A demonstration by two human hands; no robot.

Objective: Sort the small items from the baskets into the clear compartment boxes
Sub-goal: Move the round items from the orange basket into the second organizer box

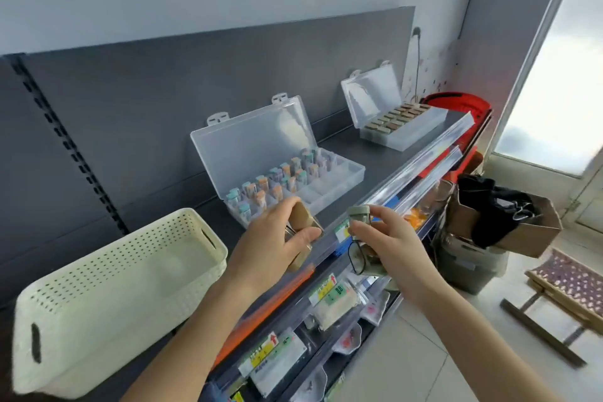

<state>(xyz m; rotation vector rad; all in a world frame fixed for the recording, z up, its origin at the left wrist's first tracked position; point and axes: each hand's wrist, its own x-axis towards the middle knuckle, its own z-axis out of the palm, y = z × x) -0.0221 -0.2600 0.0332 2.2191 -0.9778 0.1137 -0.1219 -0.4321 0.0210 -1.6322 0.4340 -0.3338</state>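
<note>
Left hand [277,238]: fingers curled round tan-capped vials [301,217], held over the shelf's front edge.
Right hand [388,238]: thumb and fingertips pinch a green-capped vial [359,215]; what else lies in the palm is unclear.
Near compartment box [342,184]: lid up, 12 o'clock from the hands, on the shelf [359,147]; teal- and orange-capped vials stand upright in it.
Far compartment box [421,130]: lid up, 2 o'clock, well apart; rows of tan caps inside.
Basket [98,297]: cream, perforated, 8 o'clock from the left hand.
</note>
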